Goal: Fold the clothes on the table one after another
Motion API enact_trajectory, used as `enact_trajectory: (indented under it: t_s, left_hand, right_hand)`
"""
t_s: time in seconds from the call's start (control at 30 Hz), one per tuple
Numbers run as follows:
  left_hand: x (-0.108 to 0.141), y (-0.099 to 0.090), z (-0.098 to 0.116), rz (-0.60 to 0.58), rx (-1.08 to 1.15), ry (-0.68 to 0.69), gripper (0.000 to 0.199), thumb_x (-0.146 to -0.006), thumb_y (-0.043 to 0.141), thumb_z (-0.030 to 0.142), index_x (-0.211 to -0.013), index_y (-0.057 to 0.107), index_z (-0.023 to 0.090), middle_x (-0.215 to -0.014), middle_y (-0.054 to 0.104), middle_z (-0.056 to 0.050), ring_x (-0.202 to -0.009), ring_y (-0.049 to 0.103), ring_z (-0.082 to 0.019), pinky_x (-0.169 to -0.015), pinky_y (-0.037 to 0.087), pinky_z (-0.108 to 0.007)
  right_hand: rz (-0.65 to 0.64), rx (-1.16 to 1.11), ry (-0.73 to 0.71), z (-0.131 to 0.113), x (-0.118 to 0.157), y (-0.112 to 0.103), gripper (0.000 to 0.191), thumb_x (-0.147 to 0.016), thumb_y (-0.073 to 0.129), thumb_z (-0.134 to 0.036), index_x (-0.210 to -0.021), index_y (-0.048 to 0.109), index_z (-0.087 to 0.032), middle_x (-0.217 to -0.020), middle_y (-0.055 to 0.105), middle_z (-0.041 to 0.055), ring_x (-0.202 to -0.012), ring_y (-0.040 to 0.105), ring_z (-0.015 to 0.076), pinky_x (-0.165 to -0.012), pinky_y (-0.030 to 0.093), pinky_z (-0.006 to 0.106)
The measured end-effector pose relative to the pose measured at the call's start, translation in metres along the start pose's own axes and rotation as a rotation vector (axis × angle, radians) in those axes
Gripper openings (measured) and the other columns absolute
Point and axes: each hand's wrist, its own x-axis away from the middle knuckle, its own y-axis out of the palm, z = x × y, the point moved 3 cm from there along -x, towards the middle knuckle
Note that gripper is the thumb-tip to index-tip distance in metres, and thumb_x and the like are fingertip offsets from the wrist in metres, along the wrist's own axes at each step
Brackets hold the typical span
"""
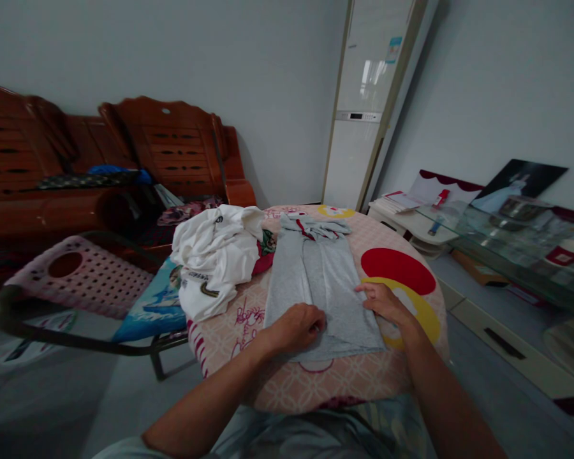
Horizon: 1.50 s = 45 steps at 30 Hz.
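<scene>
A light grey pair of trousers [332, 280] lies lengthwise on the round table, its far end bunched and showing a dark red strip. My left hand [296, 326] rests on the near left part of the trousers. Its fingers are curled in against the fabric, and the fingertips are partly hidden. At the right edge of the trousers is my right hand [382, 302], index finger stretched out toward the cloth and the other fingers loosely bent. A heap of white clothing [220, 252] with dark lettering sits to the left, with a red and green piece [266, 252] partly under it.
A patterned pink tablecloth [291, 389] covers the table. To the left stand a chair with a pink woven back [90, 274] and a blue cushion [155, 306]. Wooden seating [172, 146] lines the wall. A glass-topped cabinet [497, 248] stands right, a tall air conditioner [358, 146] behind.
</scene>
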Motion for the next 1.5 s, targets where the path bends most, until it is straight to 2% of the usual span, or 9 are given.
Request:
enact_trajectory:
  t_s: [0.17, 0.33, 0.43, 0.57, 0.73, 1.0, 1.17, 1.33, 1.5]
  left_hand:
    - [0.007, -0.008, 0.005, -0.062, 0.055, 0.023, 0.022, -0.078, 0.057, 0.012, -0.096, 0.067, 0.021, -0.092, 0.072, -0.003, -0.088, 0.064, -0.018, -0.081, 0.045, -0.026]
    - [0.010, -0.023, -0.011, 0.018, 0.256, -0.003, 0.039, -0.081, 0.068, 0.028, -0.119, 0.064, 0.022, -0.096, 0.071, -0.002, -0.084, 0.066, -0.016, -0.077, 0.047, -0.025]
    - [0.009, -0.026, -0.032, 0.170, 0.195, -0.060, 0.032, -0.083, 0.066, 0.026, -0.115, 0.067, 0.020, -0.111, 0.069, -0.007, -0.098, 0.065, -0.019, -0.089, 0.048, -0.030]
    - [0.007, -0.015, -0.043, 0.123, 0.132, -0.012, 0.034, -0.080, 0.066, 0.018, -0.113, 0.069, 0.021, -0.114, 0.067, -0.007, -0.106, 0.063, -0.021, -0.095, 0.047, -0.031]
    - [0.012, -0.012, -0.034, 0.088, 0.124, 0.001, 0.035, -0.082, 0.067, 0.021, -0.117, 0.069, 0.020, -0.111, 0.065, -0.007, -0.103, 0.062, -0.020, -0.091, 0.046, -0.029]
    - [0.035, -0.014, -0.002, -0.056, 0.003, 0.124, 0.072, -0.071, 0.081, 0.039, -0.135, 0.056, 0.021, -0.137, 0.055, -0.011, -0.122, 0.052, -0.028, -0.104, 0.041, -0.039]
    - [0.042, -0.005, 0.015, -0.064, -0.095, 0.084, 0.067, -0.072, 0.074, 0.024, -0.135, 0.053, 0.017, -0.140, 0.054, -0.014, -0.124, 0.050, -0.031, -0.105, 0.042, -0.041]
    - [0.035, 0.011, 0.029, 0.008, -0.232, -0.028, 0.045, -0.079, 0.060, 0.011, -0.124, 0.058, 0.017, -0.132, 0.059, -0.013, -0.117, 0.055, -0.028, -0.099, 0.047, -0.039]
    - [0.043, 0.007, 0.015, 0.054, -0.217, -0.044, 0.045, -0.089, 0.046, 0.005, -0.129, 0.059, 0.021, -0.132, 0.063, -0.008, -0.119, 0.058, -0.022, -0.098, 0.049, -0.033]
  right_hand:
    - [0.014, 0.097, -0.004, -0.004, 0.002, -0.001, 0.047, -0.065, 0.054, -0.013, -0.110, 0.070, -0.015, -0.054, 0.049, -0.0061, -0.050, 0.047, 0.0131, -0.050, 0.034, 0.023]
    - [0.248, 0.392, -0.139, -0.030, 0.019, -0.001, 0.034, -0.078, 0.063, -0.019, -0.111, 0.070, -0.017, -0.097, 0.071, 0.0115, -0.091, 0.065, 0.0246, -0.085, 0.048, 0.037]
    - [0.047, 0.328, -0.338, -0.051, 0.034, 0.014, 0.027, -0.084, 0.062, -0.023, -0.110, 0.071, -0.019, -0.104, 0.071, 0.0100, -0.096, 0.065, 0.0231, -0.089, 0.049, 0.037]
    - [-0.269, 0.276, -0.487, -0.066, 0.050, 0.034, 0.025, -0.087, 0.067, -0.033, -0.108, 0.073, -0.021, -0.105, 0.068, 0.0069, -0.096, 0.063, 0.0210, -0.087, 0.051, 0.034]
    - [-0.327, 0.354, -0.501, -0.068, 0.057, 0.037, 0.044, -0.079, 0.076, -0.043, -0.118, 0.071, -0.023, -0.118, 0.062, 0.0094, -0.107, 0.059, 0.0237, -0.095, 0.050, 0.037]
    - [-0.433, 0.526, -0.489, -0.070, 0.075, 0.039, 0.067, -0.074, 0.067, -0.018, -0.140, 0.056, -0.017, -0.147, 0.047, 0.0176, -0.134, 0.045, 0.0302, -0.111, 0.037, 0.046]
    - [-0.377, 0.573, -0.527, -0.067, 0.085, 0.046, 0.072, -0.072, 0.060, -0.011, -0.143, 0.051, -0.013, -0.150, 0.045, 0.0190, -0.138, 0.041, 0.0296, -0.114, 0.033, 0.048]
    - [-0.211, 0.597, -0.613, -0.063, 0.084, 0.058, 0.054, -0.079, 0.052, -0.005, -0.132, 0.060, -0.011, -0.137, 0.057, 0.0190, -0.126, 0.052, 0.0268, -0.110, 0.039, 0.047]
    - [-0.066, 0.572, -0.660, -0.050, 0.083, 0.055, 0.046, -0.085, 0.042, 0.000, -0.122, 0.067, -0.012, -0.125, 0.066, 0.0156, -0.114, 0.060, 0.0230, -0.102, 0.047, 0.041]
